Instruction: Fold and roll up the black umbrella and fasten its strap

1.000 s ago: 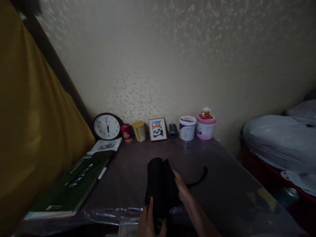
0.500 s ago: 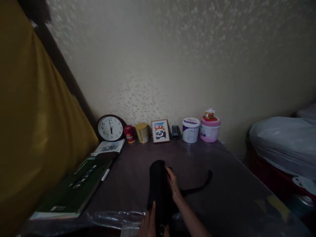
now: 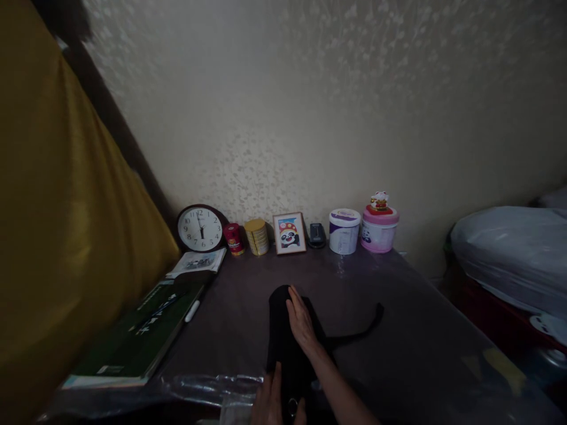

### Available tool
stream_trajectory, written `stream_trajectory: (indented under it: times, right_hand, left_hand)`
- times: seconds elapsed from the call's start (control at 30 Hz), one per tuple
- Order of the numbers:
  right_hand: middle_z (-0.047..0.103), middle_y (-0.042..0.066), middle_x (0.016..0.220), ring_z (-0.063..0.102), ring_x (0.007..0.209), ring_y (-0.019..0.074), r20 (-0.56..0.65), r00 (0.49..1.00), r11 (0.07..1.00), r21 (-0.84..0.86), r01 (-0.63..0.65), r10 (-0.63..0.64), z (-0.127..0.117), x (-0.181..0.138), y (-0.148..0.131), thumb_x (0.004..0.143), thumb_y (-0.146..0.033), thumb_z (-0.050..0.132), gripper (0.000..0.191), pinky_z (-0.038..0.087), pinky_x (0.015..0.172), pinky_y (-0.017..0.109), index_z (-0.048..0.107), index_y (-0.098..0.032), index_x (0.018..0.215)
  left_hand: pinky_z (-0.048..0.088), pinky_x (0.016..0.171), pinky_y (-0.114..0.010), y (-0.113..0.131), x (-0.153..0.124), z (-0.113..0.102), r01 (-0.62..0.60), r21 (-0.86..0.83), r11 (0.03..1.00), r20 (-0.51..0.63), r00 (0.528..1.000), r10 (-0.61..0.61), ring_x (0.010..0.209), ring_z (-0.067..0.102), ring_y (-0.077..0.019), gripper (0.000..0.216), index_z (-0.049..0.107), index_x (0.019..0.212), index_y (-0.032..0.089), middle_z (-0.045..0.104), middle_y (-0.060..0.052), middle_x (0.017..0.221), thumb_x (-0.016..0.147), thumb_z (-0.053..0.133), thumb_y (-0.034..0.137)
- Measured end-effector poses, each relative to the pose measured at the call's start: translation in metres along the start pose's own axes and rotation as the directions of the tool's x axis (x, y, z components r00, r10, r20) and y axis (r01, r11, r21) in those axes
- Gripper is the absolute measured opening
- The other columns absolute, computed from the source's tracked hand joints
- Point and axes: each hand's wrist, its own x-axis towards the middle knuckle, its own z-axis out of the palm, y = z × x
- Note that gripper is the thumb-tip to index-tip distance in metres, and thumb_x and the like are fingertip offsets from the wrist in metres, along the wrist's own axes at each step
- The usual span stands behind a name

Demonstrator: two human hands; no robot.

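Observation:
A black cloth bag-like item (image 3: 281, 330) lies lengthwise near the front of the table, its exact kind hard to tell in the dim light. From its right side a thin black strap (image 3: 357, 335) runs out and curls up at the end. My right hand (image 3: 302, 321) rests flat on the upper part of the cloth, fingers stretched forward. At the near end, my left hand (image 3: 268, 398) has its fingers along the left edge and its thumb on the other side of a shiny metal ring (image 3: 292, 406), with the cloth between them.
Along the wall stand a clock (image 3: 200, 228), a red can (image 3: 234, 239), a yellow tin (image 3: 256, 237), a framed panda picture (image 3: 289, 234), a black stapler-like object (image 3: 316, 235) and two tubs (image 3: 344, 233). Green book (image 3: 128, 333) and white pen (image 3: 192, 311) lie left, beside a yellow curtain (image 3: 75, 236).
My right hand has moved from the right edge of the black cloth onto its top, now lying flat. My left hand stays at the near end. The view has shifted slightly.

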Motion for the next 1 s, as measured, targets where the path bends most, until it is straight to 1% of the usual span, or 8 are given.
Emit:
stream_trajectory:
  times: [0.17,0.4,0.5,0.57,0.7,0.83,0.93,1.0]
  right_hand:
    - [0.035,0.011,0.140,0.029,0.130,0.0233,0.092,0.991,0.969,-0.217,0.119,-0.101,-0.004,-0.019,-0.020,0.089,-0.036,0.035,0.047,0.024,0.106,0.048,0.041,-0.016,0.131]
    - [0.033,0.007,0.141,0.024,0.132,0.0231,0.261,0.960,0.943,-0.283,0.176,-0.101,-0.021,-0.048,-0.053,0.091,-0.035,0.033,0.045,0.020,0.107,0.049,0.039,-0.020,0.132]
    - [0.040,0.005,0.138,0.028,0.131,0.0218,0.316,0.941,0.939,-0.272,0.211,-0.120,-0.029,-0.062,-0.065,0.091,-0.032,0.033,0.041,0.020,0.108,0.048,0.043,-0.021,0.129]
    - [0.045,0.005,0.135,0.031,0.130,0.0211,0.354,0.927,0.938,-0.262,0.228,-0.127,-0.034,-0.071,-0.071,0.090,-0.029,0.034,0.039,0.020,0.108,0.048,0.047,-0.020,0.126]
    - [0.052,0.005,0.128,0.034,0.128,0.0203,0.392,0.910,0.941,-0.236,0.242,-0.136,-0.042,-0.086,-0.080,0.090,-0.024,0.034,0.036,0.022,0.108,0.046,0.054,-0.020,0.120]
    - [0.057,0.004,0.124,0.038,0.126,0.0203,0.395,0.907,0.965,-0.149,0.218,-0.144,-0.048,-0.103,-0.087,0.089,-0.022,0.035,0.036,0.025,0.108,0.046,0.056,-0.023,0.118]
    - [0.062,0.004,0.116,0.046,0.119,0.0205,0.381,0.914,0.986,-0.041,0.164,-0.136,-0.055,-0.110,-0.087,0.089,-0.025,0.038,0.031,0.030,0.105,0.043,0.062,-0.024,0.110]
    - [0.066,0.004,0.107,0.055,0.109,0.0191,0.331,0.938,0.995,0.051,0.089,-0.101,-0.060,-0.107,-0.081,0.089,-0.030,0.039,0.030,0.039,0.099,0.038,0.067,-0.025,0.098]
  left_hand:
    - [0.047,0.086,-0.042,-0.003,-0.002,-0.003,-0.036,-0.091,0.995,-0.040,0.999,0.033,0.104,0.057,-0.0276,0.052,0.052,0.118,0.012,0.062,-0.014,0.112,0.072,0.048,0.035]
    - [0.042,0.093,-0.044,-0.008,-0.001,-0.005,-0.029,-0.123,0.992,0.003,1.000,0.029,0.111,0.052,-0.0300,0.057,0.049,0.117,0.001,0.058,-0.020,0.117,0.075,0.044,0.038]
    - [0.044,0.091,-0.044,-0.013,0.000,-0.006,-0.034,-0.190,0.981,0.104,0.993,0.054,0.110,0.053,-0.0295,0.057,0.048,0.119,0.006,0.057,-0.018,0.118,0.074,0.047,0.042]
    - [0.044,0.090,-0.045,-0.011,0.000,-0.009,-0.014,-0.254,0.967,0.132,0.990,0.049,0.110,0.054,-0.0292,0.058,0.045,0.120,0.009,0.057,-0.018,0.118,0.072,0.049,0.042]
    - [0.042,0.092,-0.046,0.001,-0.001,-0.013,0.054,-0.352,0.934,0.027,0.998,-0.048,0.114,0.050,-0.0296,0.070,0.030,0.128,0.005,0.049,-0.022,0.125,0.069,0.049,0.037]
    - [0.038,0.097,-0.043,-0.003,-0.001,-0.006,-0.111,-0.424,0.899,-0.063,0.994,0.093,0.123,0.041,-0.0260,0.070,0.020,0.134,0.007,0.039,-0.021,0.134,0.072,0.045,0.030]
    - [0.040,0.095,-0.041,-0.013,-0.002,0.004,-0.195,-0.426,0.883,-0.096,0.981,0.170,0.120,0.044,-0.0254,0.065,0.026,0.131,0.008,0.044,-0.020,0.130,0.072,0.045,0.030]
    - [0.043,0.091,-0.042,-0.014,-0.003,0.009,-0.135,-0.399,0.907,-0.093,0.990,0.106,0.112,0.051,-0.0263,0.062,0.034,0.126,0.007,0.051,-0.020,0.122,0.072,0.047,0.034]
